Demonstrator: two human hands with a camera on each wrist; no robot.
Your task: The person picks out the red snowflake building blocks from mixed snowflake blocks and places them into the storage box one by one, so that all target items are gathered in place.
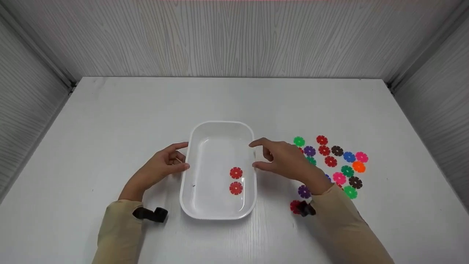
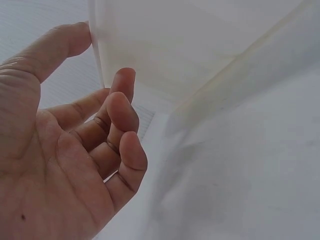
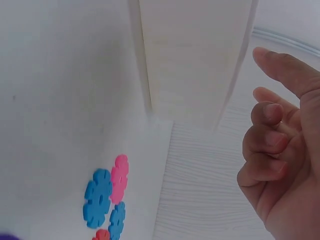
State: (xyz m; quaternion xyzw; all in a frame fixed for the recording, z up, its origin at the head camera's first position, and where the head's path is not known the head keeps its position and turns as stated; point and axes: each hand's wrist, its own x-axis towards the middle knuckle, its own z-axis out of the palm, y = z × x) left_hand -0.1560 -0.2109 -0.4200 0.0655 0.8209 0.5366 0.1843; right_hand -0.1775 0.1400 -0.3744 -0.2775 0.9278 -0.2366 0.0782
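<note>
A white rectangular tray (image 1: 214, 157) with rounded corners stands between the two hands, with two red notched discs (image 1: 236, 180) inside it. The left hand (image 1: 161, 165) touches the tray's left side with thumb and forefinger tips set apart along it. In the left wrist view, the other fingers (image 2: 122, 112) bend loosely beside the tray wall and hold nothing. Over at the right rim, the right hand (image 1: 284, 157) has its thumb and forefinger spread. The right wrist view shows its thumb (image 3: 285, 70) close beside the tray wall (image 3: 192, 55), its other fingers bent, and nothing held.
Right of the tray, several flat notched discs in red, green, blue, pink, purple, orange and brown lie scattered, including an orange disc (image 1: 358, 167); the right forearm covers some. White table (image 1: 110, 110); grey wood-grain panels (image 1: 234, 40) enclose the back and sides.
</note>
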